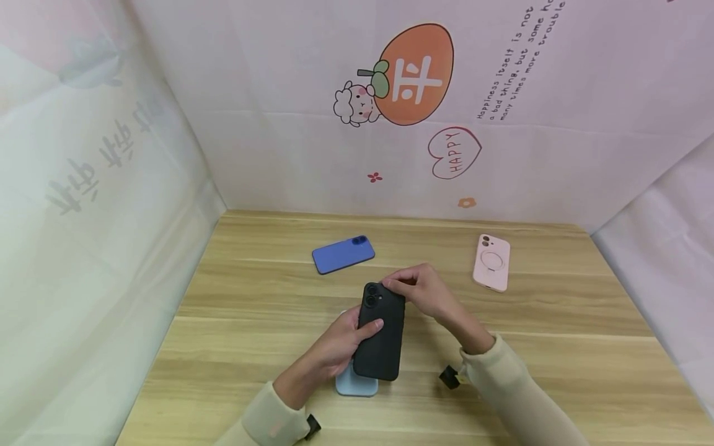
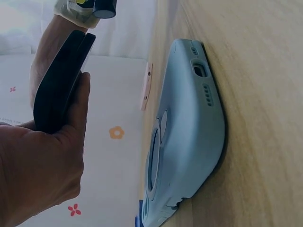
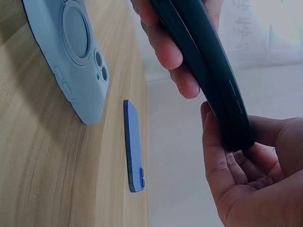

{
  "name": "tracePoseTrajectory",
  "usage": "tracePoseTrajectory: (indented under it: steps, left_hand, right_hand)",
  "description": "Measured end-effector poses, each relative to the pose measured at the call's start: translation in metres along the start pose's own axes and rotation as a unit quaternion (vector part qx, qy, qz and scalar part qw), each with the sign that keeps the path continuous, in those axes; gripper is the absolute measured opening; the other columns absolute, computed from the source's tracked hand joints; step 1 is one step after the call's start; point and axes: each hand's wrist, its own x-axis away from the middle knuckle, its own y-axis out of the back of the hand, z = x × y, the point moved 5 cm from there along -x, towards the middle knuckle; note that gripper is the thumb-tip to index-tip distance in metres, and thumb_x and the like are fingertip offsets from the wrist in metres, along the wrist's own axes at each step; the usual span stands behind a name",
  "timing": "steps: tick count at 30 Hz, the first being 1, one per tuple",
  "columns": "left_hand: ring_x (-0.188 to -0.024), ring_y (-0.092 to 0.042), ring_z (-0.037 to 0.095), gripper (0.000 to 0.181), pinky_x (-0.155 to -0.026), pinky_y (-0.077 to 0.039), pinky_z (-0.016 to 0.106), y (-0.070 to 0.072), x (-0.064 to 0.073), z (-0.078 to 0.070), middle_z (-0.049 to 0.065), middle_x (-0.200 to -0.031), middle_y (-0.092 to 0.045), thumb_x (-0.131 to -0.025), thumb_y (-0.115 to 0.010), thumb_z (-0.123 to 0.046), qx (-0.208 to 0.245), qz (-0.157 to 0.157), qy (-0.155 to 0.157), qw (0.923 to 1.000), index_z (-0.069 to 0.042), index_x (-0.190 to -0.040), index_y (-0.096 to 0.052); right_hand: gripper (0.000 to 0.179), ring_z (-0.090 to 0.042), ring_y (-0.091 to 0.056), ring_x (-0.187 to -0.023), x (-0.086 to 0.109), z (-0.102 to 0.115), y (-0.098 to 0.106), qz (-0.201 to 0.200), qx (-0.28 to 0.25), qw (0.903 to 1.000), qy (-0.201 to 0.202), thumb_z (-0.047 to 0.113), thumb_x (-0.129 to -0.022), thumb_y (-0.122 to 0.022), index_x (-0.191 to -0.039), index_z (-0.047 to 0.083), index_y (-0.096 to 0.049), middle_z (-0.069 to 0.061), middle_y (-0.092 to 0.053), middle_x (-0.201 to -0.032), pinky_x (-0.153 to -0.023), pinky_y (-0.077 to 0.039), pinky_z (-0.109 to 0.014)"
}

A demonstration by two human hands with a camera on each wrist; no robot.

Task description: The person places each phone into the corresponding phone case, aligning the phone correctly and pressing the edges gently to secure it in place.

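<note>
I see the black phone (image 1: 385,350) raised over the worktop (image 1: 262,297), well away from the back edge — the left hand (image 1: 337,344) grips its side, thumb across its back, and the right hand's (image 1: 426,291) thumb and fingers pinch its upper corner. A light-blue case (image 1: 357,387) lies below; a blue phone (image 1: 340,256) rests nearer the back edge, a pink case (image 1: 492,275) toward the back right corner.

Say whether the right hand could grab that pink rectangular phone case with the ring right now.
Likely yes, though the right hand would first have to release the black rectangular phone case it pinches; only wooden tabletop shows between the hand and the pink case.
</note>
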Motion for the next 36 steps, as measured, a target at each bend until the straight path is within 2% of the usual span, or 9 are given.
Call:
tracePoseTrajectory:
  steps: [3, 7, 13, 19, 29, 36]
  left_hand:
    - [-0.128, -0.064, 0.031, 0.05, -0.109, -0.054, 0.048, 0.0, 0.0, 0.001, 0.021, -0.142, -0.063, -0.112, -0.054, -0.015, -0.002, -0.004, -0.002, 1.0, 0.003, -0.156, -0.039]
    - [-0.13, -0.063, 0.031, 0.049, -0.11, -0.053, 0.049, 0.002, 0.0, 0.001, 0.02, -0.143, -0.062, -0.112, -0.054, -0.015, -0.002, -0.015, -0.004, 0.9999, 0.001, -0.156, -0.04]
    - [-0.131, -0.062, 0.032, 0.048, -0.111, -0.052, 0.05, 0.004, 0.001, -0.002, 0.019, -0.145, -0.061, -0.111, -0.056, -0.014, -0.009, -0.043, -0.011, 0.999, 0.0, -0.155, -0.042]
    - [-0.13, -0.062, 0.031, 0.047, -0.11, -0.053, 0.049, 0.004, 0.003, -0.005, 0.02, -0.144, -0.061, -0.111, -0.056, -0.012, -0.012, -0.045, -0.019, 0.9987, 0.001, -0.154, -0.042]
    - [-0.128, -0.063, 0.031, 0.047, -0.108, -0.054, 0.049, 0.003, 0.003, -0.005, 0.019, -0.142, -0.063, -0.111, -0.056, -0.013, -0.015, -0.045, -0.015, 0.9987, 0.001, -0.154, -0.043]
    - [-0.129, -0.063, 0.032, 0.046, -0.108, -0.055, 0.05, 0.003, 0.003, -0.005, 0.019, -0.142, -0.063, -0.111, -0.056, -0.012, -0.009, -0.044, -0.013, 0.9989, -0.001, -0.154, -0.043]
  right_hand:
    - [0.018, -0.016, -0.067, -0.076, 0.0, 0.0, 0.0, -0.003, 0.002, 1.0, -0.002, 0.018, -0.104, -0.07, -0.109, 0.007, -0.083, -0.005, -0.08, -0.095, -0.065, -0.056, -0.027]
    - [0.021, -0.017, -0.07, -0.078, 0.001, -0.001, -0.001, -0.001, -0.018, 0.9998, -0.013, 0.018, -0.105, -0.068, -0.111, 0.004, -0.081, -0.008, -0.079, -0.097, -0.069, -0.063, -0.033]
    - [0.027, -0.021, -0.075, -0.081, 0.002, -0.006, -0.002, 0.002, -0.068, 0.997, -0.035, 0.018, -0.104, -0.068, -0.114, -0.006, -0.077, -0.014, -0.078, -0.098, -0.073, -0.067, -0.038]
    - [0.031, -0.023, -0.078, -0.081, 0.003, -0.01, -0.002, 0.011, -0.117, 0.992, -0.046, 0.019, -0.103, -0.072, -0.113, -0.01, -0.075, -0.015, -0.078, -0.099, -0.074, -0.067, -0.038]
    - [0.029, -0.02, -0.075, -0.075, 0.004, -0.015, -0.002, 0.004, -0.143, 0.988, -0.057, 0.014, -0.102, -0.071, -0.111, -0.014, -0.074, -0.011, -0.078, -0.091, -0.072, -0.067, -0.037]
    - [0.026, -0.018, -0.074, -0.074, 0.005, -0.014, -0.002, -0.008, -0.135, 0.9891, -0.058, 0.013, -0.102, -0.072, -0.11, -0.011, -0.075, -0.009, -0.078, -0.092, -0.073, -0.066, -0.035]
